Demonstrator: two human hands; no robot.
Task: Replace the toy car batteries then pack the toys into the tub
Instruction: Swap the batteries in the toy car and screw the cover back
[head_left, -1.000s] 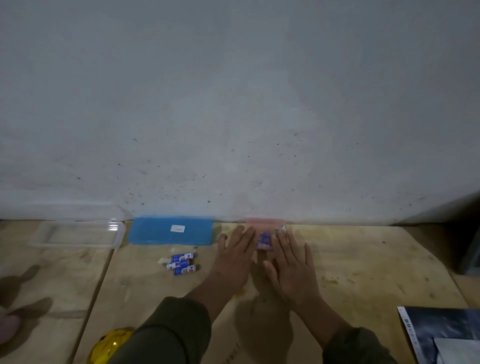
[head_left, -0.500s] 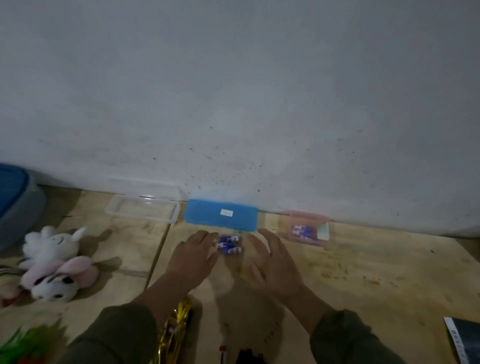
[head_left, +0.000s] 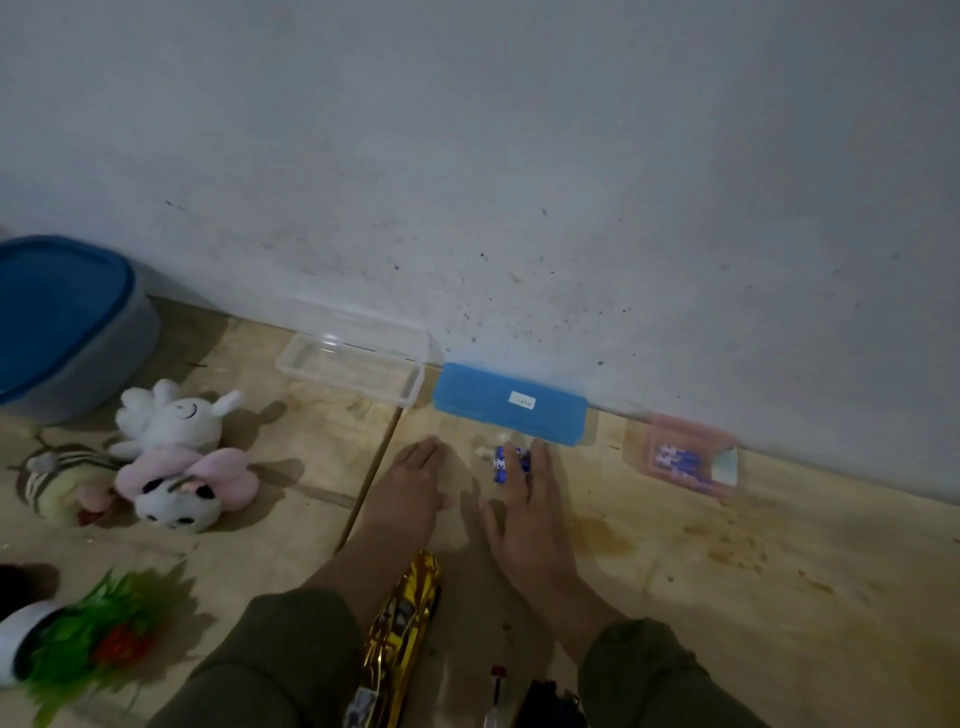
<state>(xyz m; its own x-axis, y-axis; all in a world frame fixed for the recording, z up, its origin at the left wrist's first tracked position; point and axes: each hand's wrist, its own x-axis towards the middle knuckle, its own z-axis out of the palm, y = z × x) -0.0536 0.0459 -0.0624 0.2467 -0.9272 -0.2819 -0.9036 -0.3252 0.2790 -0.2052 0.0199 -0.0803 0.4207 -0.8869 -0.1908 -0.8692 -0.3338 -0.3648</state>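
Loose blue-and-white batteries (head_left: 501, 461) lie on the wooden floor below a blue box (head_left: 509, 403). My right hand (head_left: 530, 514) lies flat with its fingertips over them; whether it grips one I cannot tell. My left hand (head_left: 410, 493) rests flat and open just left of them, holding nothing. A gold toy car (head_left: 397, 639) lies between my forearms. A pink case (head_left: 680, 460) with more batteries sits at the right by the wall. The grey tub with a blue lid (head_left: 62, 322) stands at the far left.
Plush toys, a white rabbit (head_left: 171, 415), a pink-and-white cow (head_left: 187, 488) and a striped one (head_left: 67, 483), lie left. A clear plastic tray (head_left: 353, 364) sits by the wall. A green plant toy (head_left: 88, 634) is at the lower left. A screwdriver (head_left: 496, 691) and a dark object lie near the bottom edge.
My view has swung left and down, bringing the tub, plush toys and gold car into sight. Both hands moved from the pink case to the loose batteries; the right fingertips now cover them.
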